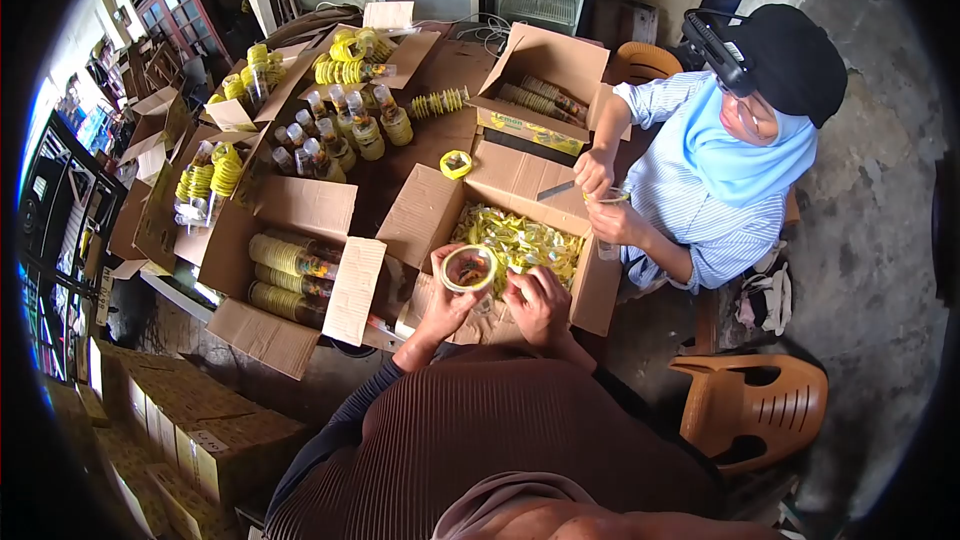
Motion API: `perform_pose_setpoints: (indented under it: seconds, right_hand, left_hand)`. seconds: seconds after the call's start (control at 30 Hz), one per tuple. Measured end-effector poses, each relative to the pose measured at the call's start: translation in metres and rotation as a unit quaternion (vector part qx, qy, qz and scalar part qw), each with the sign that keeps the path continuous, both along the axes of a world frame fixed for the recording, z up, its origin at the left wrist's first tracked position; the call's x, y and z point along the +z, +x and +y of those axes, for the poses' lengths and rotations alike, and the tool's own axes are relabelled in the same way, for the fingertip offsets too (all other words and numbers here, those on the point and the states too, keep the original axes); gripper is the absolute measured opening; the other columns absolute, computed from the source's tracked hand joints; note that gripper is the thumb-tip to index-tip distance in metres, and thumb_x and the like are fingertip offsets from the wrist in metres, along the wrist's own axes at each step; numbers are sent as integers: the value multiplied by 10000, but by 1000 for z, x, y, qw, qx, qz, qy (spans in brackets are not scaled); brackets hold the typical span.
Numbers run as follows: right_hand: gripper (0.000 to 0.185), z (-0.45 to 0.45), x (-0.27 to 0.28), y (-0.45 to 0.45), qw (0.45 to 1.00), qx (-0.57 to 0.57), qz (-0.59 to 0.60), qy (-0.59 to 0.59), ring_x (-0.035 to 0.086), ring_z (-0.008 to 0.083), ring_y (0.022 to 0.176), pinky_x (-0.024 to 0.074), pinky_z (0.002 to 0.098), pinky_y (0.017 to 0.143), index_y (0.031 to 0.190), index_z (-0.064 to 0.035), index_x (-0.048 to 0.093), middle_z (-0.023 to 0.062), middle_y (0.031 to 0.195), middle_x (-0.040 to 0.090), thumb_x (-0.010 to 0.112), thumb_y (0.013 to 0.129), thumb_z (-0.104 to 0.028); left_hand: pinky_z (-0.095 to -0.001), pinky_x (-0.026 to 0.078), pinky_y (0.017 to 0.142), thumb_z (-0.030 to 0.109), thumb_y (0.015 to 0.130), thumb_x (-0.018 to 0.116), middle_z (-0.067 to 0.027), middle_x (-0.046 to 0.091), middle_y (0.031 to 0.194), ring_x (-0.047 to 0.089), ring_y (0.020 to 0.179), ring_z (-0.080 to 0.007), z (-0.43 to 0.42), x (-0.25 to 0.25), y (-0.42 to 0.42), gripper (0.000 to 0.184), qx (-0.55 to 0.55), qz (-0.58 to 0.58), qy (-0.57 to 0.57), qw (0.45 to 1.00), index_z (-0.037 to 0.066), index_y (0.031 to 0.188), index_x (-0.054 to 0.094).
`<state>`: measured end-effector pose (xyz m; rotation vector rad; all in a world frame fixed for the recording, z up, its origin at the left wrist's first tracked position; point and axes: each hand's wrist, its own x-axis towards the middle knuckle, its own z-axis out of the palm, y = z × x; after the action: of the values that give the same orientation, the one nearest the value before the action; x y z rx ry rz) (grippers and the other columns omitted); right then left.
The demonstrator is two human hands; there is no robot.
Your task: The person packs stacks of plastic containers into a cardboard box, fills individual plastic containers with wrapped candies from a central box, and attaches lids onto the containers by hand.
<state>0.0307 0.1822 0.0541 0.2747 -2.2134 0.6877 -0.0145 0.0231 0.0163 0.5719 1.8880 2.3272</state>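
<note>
While the left hand [447, 312] curls round the side of a clear plastic cup [469, 268], its grip closed snugly against the wall, the mouth faces up, probably so the dark contents stay in and the yellow rim can be reached. The right hand [540, 302] has its fingers bent close together just beside the cup; whether that grip pinches anything I cannot tell. Both hands work over a cardboard box [597, 290] of yellow scraps [510, 232], a placing that seems meant to catch litter. Its raised flaps crowd the space around the wrists. To the left, an open carton [345, 290] holds stacked cups [288, 270] on their sides, likely to save room. Across the box's right corner, a co-worker's hands [615, 223] hold another cup, with a dark blade [556, 190] jutting over the scraps, something to keep clear of. Beyond, upright cup stacks [362, 127] and a lemon-printed carton [533, 133] fill the bench [450, 52], hemming in the far side.
</note>
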Motion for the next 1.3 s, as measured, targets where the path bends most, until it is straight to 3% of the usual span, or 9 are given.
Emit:
perform_pose_setpoints:
  seconds: [0.1, 0.2, 0.27, 0.53, 0.63, 1.03, 1.1, 1.23, 1.3]
  right_hand:
    - [156, 2, 2, -4, 1000, -5, -25, -16, 548, 244, 609, 444, 361, 521, 769, -73, 556, 60, 695, 507, 698, 722, -30]
    - [168, 6, 0, -5, 998, -3, -20, -61, 557, 248, 621, 450, 368, 539, 799, -71, 579, 68, 700, 510, 699, 694, -17]
    - [200, 8, 2, -1, 996, -6, -5, -86, 560, 248, 625, 454, 366, 546, 812, -73, 586, 67, 700, 518, 707, 667, -6]
    - [211, 7, 1, -1, 999, 13, -4, -46, 554, 228, 618, 447, 350, 524, 778, -82, 565, 49, 688, 514, 725, 663, -5]
    - [201, 8, 1, -3, 999, 17, -11, -40, 550, 226, 614, 445, 349, 515, 763, -87, 557, 47, 687, 508, 722, 674, -15]
    - [195, 9, -7, -5, 1000, -1, -1, 17, 535, 224, 608, 444, 350, 513, 726, -94, 525, 45, 689, 476, 712, 701, -46]
    - [198, 10, -8, -5, 1000, -1, 4, 16, 534, 223, 608, 442, 353, 512, 719, -93, 518, 45, 689, 475, 710, 705, -47]
    - [168, 12, -12, -4, 1000, -4, -3, 19, 542, 227, 621, 452, 351, 528, 751, -82, 551, 51, 699, 490, 701, 693, -32]
    - [166, 16, -15, -4, 1000, -11, -8, 18, 546, 230, 627, 456, 350, 534, 765, -78, 564, 54, 705, 496, 699, 685, -25]
  left_hand:
    - [-358, 412, 992, 164, 778, 726, -122, 457, 1214, 477, 1170, -203, 2, 5, 4, 702, -81, 30, 8, 996, 41, 1288, 259]
    - [-363, 411, 1002, 148, 776, 714, -120, 460, 1237, 474, 1183, -201, -1, 6, -2, 707, -69, 38, -16, 997, 37, 1310, 264]
    - [-360, 404, 1016, 111, 786, 683, -106, 478, 1246, 478, 1186, -195, -2, 14, -4, 672, -60, -14, 46, 997, 30, 1332, 300]
    - [-338, 399, 1014, 71, 828, 647, -75, 528, 1200, 494, 1157, -161, 3, 11, -5, 568, -36, -45, 12, 998, 8, 1326, 382]
    - [-328, 403, 1000, 85, 834, 646, -69, 535, 1191, 504, 1141, -154, 2, 3, -7, 563, -50, -94, 75, 991, 1, 1327, 389]
    - [-324, 451, 928, 229, 857, 654, -75, 565, 1149, 579, 1032, -193, -3, 2, -4, 653, -170, -245, 228, 927, 1, 1380, 337]
    - [-402, 453, 953, 361, 850, 674, -95, 546, 1174, 573, 1066, -226, -4, -7, -5, 733, -173, -250, 218, 927, -5, 1384, 328]
    - [-396, 450, 962, 330, 837, 691, -88, 546, 1178, 571, 1065, -227, -3, -4, -5, 760, -171, -264, 199, 928, -13, 1394, 305]
    - [-333, 425, 976, 206, 816, 719, -76, 542, 1164, 555, 1068, -182, 0, 4, -3, 762, -148, -200, 188, 950, -8, 1411, 293]
